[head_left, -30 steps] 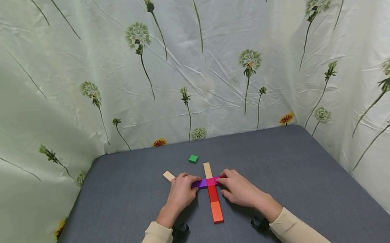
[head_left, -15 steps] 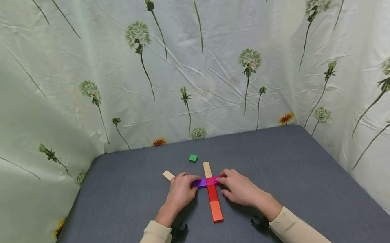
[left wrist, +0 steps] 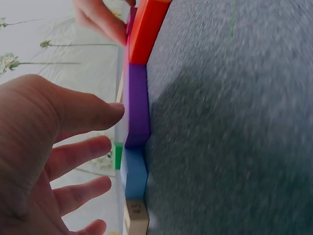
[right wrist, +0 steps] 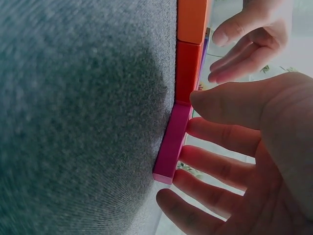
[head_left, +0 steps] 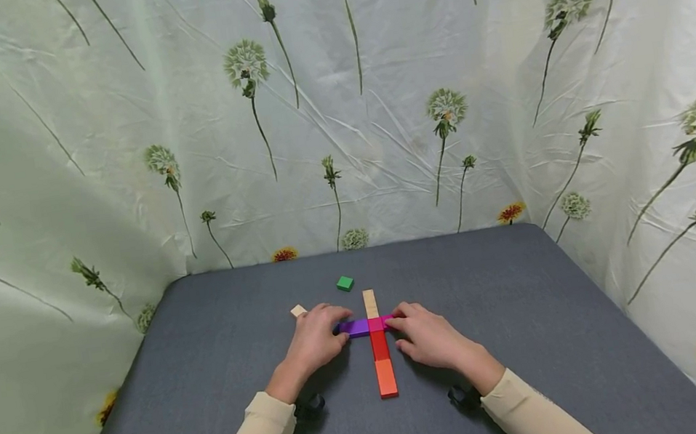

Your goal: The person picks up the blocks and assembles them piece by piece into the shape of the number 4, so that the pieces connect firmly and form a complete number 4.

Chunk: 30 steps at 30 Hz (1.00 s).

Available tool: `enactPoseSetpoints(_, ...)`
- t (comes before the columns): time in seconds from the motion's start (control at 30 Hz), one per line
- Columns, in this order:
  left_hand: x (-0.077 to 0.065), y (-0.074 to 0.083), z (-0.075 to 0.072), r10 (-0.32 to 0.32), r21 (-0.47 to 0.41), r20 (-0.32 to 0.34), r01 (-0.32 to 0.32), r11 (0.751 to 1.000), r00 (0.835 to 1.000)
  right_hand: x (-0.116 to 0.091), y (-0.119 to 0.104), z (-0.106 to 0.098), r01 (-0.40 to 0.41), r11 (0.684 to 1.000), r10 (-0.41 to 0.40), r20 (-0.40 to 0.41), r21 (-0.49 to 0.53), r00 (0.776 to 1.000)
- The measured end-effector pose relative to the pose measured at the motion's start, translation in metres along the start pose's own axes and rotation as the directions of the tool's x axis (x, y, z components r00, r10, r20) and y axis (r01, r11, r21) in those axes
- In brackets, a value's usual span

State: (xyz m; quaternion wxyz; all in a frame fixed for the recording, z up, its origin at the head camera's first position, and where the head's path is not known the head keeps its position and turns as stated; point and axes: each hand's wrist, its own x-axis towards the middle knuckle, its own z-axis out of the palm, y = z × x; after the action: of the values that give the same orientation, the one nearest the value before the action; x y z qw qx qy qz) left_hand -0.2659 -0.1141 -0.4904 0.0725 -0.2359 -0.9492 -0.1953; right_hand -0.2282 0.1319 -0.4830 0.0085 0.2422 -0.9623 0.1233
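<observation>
Flat coloured blocks form a cross on the table. A purple block (head_left: 355, 329) is its left arm and a magenta block (right wrist: 172, 142) its right arm. Below the crossing lie a red block (head_left: 380, 345) and an orange block (head_left: 386, 378); a plain wood block (head_left: 370, 303) extends away at the top. My left hand (head_left: 313, 339) hovers by the purple block's outer end, fingers spread and thumb apart from its side. In the left wrist view, a blue block (left wrist: 135, 171) adjoins the purple one. My right hand (head_left: 428, 337) rests its relaxed fingertips along the magenta block.
Beyond the cross lies a small green block (head_left: 345, 283). Another plain wood block (head_left: 297, 311) pokes out behind my left hand and follows the blue block in the left wrist view. The grey tabletop (head_left: 501, 277) ends at a flower-patterned curtain (head_left: 376, 132).
My left hand has drawn back slightly to the left from the purple block, showing more of its outer end and a bit of blue. The right hand and the cross stay put.
</observation>
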Motion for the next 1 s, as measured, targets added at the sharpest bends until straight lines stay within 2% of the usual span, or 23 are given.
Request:
enactPoseSetpoints(0.3, -0.002, -0.013, -0.009, -0.035, -0.006, 0.056, 0.035, 0.999, 0.998, -0.001, 0.001, 0.000, 0.005, 1.000, -0.005, -0.003, -0.001, 1.000)
enactPoseSetpoints(0.43, -0.001, -0.022, -0.011, -0.013, -0.017, 0.069, 0.014, 1.000, 0.998, -0.001, 0.002, 0.000, 0.012, 1.000, -0.012, -0.008, -0.002, 1.000)
enactPoseSetpoints(0.63, 0.002, -0.034, -0.013, 0.006, 0.022, 0.124, -0.009, 1.000, 0.992, -0.001, 0.002, 0.000, 0.020, 1.000, -0.020, -0.010, -0.004, 1.000)
enactPoseSetpoints(0.8, 0.004, -0.039, -0.012, 0.008, 0.049, 0.160, -0.016, 0.999, 0.987, -0.001, 0.002, 0.000, 0.021, 1.000, -0.021, -0.010, -0.008, 1.000)
enactPoseSetpoints(1.0, 0.006, -0.043, -0.008, 0.016, 0.048, 0.167, -0.024, 0.999, 0.986, -0.001, 0.002, 0.001, 0.019, 1.000, -0.019, -0.010, -0.006, 1.000)
